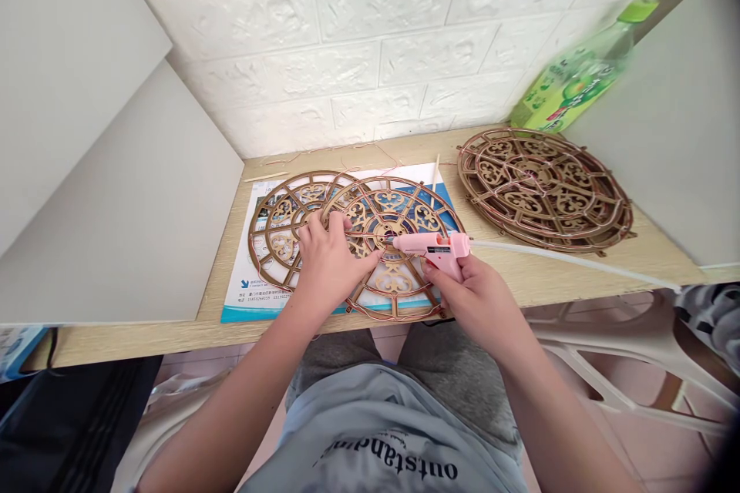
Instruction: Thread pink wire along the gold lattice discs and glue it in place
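My right hand (pixel 471 289) is closed around a pink glue gun (pixel 425 243), with a long white glue stick (pixel 555 254) sticking out behind it. The gun's nozzle points left at the centre of a round openwork wooden disc (pixel 394 279). My left hand (pixel 332 258) rests on that disc's left part, thumb and fingers spread apart. Partly under it, to the left, lies a second similar disc (pixel 283 246). Both discs lie on a blue and white printed sheet (pixel 246 313). Thin reddish wire runs along the front disc's rings.
A stack of similar discs (pixel 543 189) stands at the right, with a green-capped bottle (pixel 572 85) behind it. Pale panels border both sides, and a white brick-pattern wall (pixel 347 31) rises behind the table (pixel 144 343). Thin sticks and loose wire lie at the back.
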Demonstrator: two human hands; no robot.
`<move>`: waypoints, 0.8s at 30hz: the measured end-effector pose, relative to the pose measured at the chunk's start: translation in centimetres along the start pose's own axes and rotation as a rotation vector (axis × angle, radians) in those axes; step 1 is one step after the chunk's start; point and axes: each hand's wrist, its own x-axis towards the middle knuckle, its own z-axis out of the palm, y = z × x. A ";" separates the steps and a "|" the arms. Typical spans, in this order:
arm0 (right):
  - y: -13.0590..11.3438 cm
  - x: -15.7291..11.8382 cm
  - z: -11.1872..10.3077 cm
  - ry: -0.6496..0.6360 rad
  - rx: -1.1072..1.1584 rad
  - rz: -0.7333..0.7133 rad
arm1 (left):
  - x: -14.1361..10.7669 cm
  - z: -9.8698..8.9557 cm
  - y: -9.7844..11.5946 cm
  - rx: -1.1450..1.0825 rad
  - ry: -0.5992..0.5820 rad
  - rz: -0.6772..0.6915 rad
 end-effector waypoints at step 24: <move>0.0 0.0 0.0 0.035 -0.089 0.001 | 0.0 0.1 -0.1 -0.006 0.007 0.004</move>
